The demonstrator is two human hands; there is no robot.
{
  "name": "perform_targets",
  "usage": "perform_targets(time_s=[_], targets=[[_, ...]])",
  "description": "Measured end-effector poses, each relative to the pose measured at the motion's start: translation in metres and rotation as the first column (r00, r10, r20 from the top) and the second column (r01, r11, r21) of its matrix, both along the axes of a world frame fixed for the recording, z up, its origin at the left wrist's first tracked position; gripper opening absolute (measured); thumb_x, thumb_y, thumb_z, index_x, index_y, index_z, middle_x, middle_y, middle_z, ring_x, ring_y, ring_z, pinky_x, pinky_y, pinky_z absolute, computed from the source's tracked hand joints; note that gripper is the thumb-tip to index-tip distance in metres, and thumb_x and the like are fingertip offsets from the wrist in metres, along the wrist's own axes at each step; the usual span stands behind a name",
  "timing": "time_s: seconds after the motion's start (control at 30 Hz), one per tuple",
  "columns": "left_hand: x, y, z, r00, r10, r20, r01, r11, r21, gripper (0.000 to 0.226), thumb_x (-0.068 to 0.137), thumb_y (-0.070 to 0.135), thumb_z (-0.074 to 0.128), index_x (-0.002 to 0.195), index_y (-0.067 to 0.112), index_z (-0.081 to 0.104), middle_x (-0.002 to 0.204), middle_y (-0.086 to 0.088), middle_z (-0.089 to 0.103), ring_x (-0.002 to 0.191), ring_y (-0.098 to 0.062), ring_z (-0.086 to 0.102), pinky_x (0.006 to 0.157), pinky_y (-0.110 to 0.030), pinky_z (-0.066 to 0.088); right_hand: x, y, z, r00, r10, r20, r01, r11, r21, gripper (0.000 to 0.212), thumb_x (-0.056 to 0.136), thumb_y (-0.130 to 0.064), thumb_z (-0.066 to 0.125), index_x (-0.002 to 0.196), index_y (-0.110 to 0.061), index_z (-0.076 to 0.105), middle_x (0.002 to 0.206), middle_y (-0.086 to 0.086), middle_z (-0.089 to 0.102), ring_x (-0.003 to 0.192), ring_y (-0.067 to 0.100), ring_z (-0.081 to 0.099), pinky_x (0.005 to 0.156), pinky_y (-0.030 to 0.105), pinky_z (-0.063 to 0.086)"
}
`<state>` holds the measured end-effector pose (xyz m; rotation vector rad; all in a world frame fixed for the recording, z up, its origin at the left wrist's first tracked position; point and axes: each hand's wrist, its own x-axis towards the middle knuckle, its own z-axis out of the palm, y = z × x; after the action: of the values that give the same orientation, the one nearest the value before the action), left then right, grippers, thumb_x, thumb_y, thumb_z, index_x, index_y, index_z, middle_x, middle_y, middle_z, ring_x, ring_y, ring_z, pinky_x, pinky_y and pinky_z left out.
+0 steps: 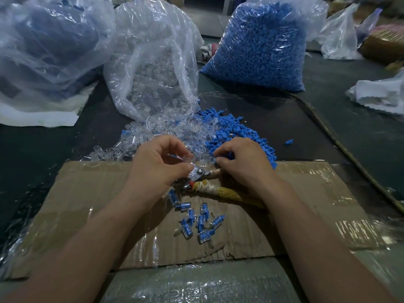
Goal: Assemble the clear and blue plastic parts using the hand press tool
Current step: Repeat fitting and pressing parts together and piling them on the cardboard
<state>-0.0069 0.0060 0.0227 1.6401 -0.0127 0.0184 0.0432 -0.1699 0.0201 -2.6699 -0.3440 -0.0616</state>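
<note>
While the left hand pinches a clear piece above the press at the cardboard's far edge, the right hand nips a blue piece from the pile just past that edge. To my eye it wants seating straight in the clear one before any squeeze. I count one press, about eight finished pieces mid-cardboard, and two stock bags beyond it, the clear bag and the blue bag.

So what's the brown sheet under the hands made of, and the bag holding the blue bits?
Brown sheet: looks like cardboard, matte, with a ragged torn front edge and glossy tape strips. Bag: probably thin clear plastic film; it crinkles, glints and shows the blue parts inside.
</note>
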Motion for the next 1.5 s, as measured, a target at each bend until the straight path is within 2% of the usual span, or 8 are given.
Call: perform_targets(time_s=[0.13, 0.37, 0.7, 0.9, 1.0, 1.23, 1.37, 1.5], targets=[[-0.002, 0.000, 0.002, 0.999, -0.014, -0.044, 0.011, 0.997, -0.079, 0.018, 0.058, 0.014, 0.071, 0.075, 0.019, 0.068, 0.081, -0.010, 0.070, 0.077, -0.030, 0.068, 0.070, -0.041, 0.055, -0.001, 0.000, -0.001, 0.998, 0.024, 0.059, -0.024, 1.000, 0.014, 0.015, 0.087, -0.023, 0.060, 0.099, -0.023, 0.070, 0.089, -0.009, 0.057, 0.091, 0.011, 0.051, 0.088, 0.035, 0.044], [-0.002, -0.001, 0.003, 1.000, 0.010, 0.006, -0.010, 0.999, -0.031, 0.026, 0.062, 0.013, 0.069, 0.085, 0.024, 0.066, 0.086, 0.000, 0.071, 0.080, -0.024, 0.069, 0.071, -0.037, 0.057, -0.005, -0.007, 0.004, 0.995, -0.069, 0.072, 0.036, 0.919, 0.393, 0.015, 0.088, -0.014, 0.059, 0.096, -0.025, 0.064, 0.082, -0.021, 0.056, 0.076, -0.012, 0.052, 0.068, 0.001, 0.039], [-0.005, -0.003, 0.003, 0.999, 0.043, -0.011, -0.044, 0.996, -0.073, 0.022, 0.060, 0.009, 0.070, 0.079, 0.021, 0.070, 0.081, -0.007, 0.071, 0.080, -0.030, 0.069, 0.079, -0.050, 0.054, -0.011, -0.010, 0.007, 0.997, -0.075, -0.013, 0.072, 0.878, 0.473, 0.026, 0.087, -0.013, 0.059, 0.080, -0.039, 0.059, 0.088, -0.017, 0.060, 0.084, 0.000, 0.057, 0.073, 0.012, 0.046], [-0.002, -0.002, 0.004, 0.998, 0.020, 0.057, -0.022, 0.999, 0.033, 0.026, 0.069, -0.009, 0.069, 0.075, 0.016, 0.063, 0.068, 0.002, 0.066, 0.066, -0.018, 0.063, 0.064, -0.031, 0.057, -0.009, -0.010, 0.006, 0.995, -0.094, -0.042, 0.101, 0.819, 0.565, 0.021, 0.085, -0.017, 0.062, 0.076, -0.036, 0.061, 0.074, -0.017, 0.063, 0.074, -0.006, 0.060, 0.067, 0.008, 0.049], [-0.001, -0.002, 0.004, 0.997, 0.045, 0.064, -0.048, 0.998, 0.036, 0.024, 0.071, -0.011, 0.067, 0.070, 0.011, 0.059, 0.067, -0.006, 0.062, 0.067, -0.026, 0.059, 0.067, -0.042, 0.055, -0.007, -0.011, 0.004, 0.993, -0.113, -0.040, 0.117, 0.836, 0.536, 0.022, 0.084, -0.015, 0.064, 0.079, -0.037, 0.062, 0.078, -0.022, 0.061, 0.079, -0.012, 0.057, 0.066, 0.004, 0.046], [-0.001, -0.002, 0.004, 0.996, 0.053, 0.076, -0.058, 0.997, 0.057, 0.025, 0.072, -0.009, 0.066, 0.064, 0.014, 0.063, 0.066, -0.005, 0.067, 0.065, -0.017, 0.065, 0.062, -0.025, 0.057, -0.007, -0.001, -0.001, 0.998, 0.002, -0.068, 0.035, 0.848, 0.529, 0.033, 0.088, -0.001, 0.053, 0.111, -0.024, 0.062, 0.093, -0.025, 0.059, 0.093, -0.012, 0.057, 0.086, 0.010, 0.046], [-0.001, -0.002, 0.004, 0.998, 0.049, 0.051, -0.050, 0.998, 0.022, 0.017, 0.074, -0.003, 0.067, 0.068, 0.012, 0.064, 0.069, -0.012, 0.067, 0.065, -0.023, 0.065, 0.065, -0.034, 0.057, -0.001, -0.002, -0.005, 0.999, -0.034, 0.035, 0.018, 0.929, 0.369, 0.028, 0.089, -0.008, 0.055, 0.113, -0.021, 0.063, 0.097, -0.020, 0.054, 0.082, -0.016, 0.049, 0.077, 0.002, 0.042], [-0.002, -0.004, 0.005, 0.998, 0.042, 0.046, -0.044, 0.998, 0.052, 0.014, 0.075, 0.000, 0.066, 0.069, 0.012, 0.064, 0.068, -0.009, 0.067, 0.063, -0.022, 0.066, 0.064, -0.032, 0.059, 0.005, -0.002, -0.008, 0.993, -0.084, 0.084, 0.072, 0.988, 0.133, 0.027, 0.089, -0.015, 0.057, 0.115, -0.021, 0.063, 0.109, -0.006, 0.057, 0.096, 0.004, 0.046, 0.087, 0.018, 0.034]])
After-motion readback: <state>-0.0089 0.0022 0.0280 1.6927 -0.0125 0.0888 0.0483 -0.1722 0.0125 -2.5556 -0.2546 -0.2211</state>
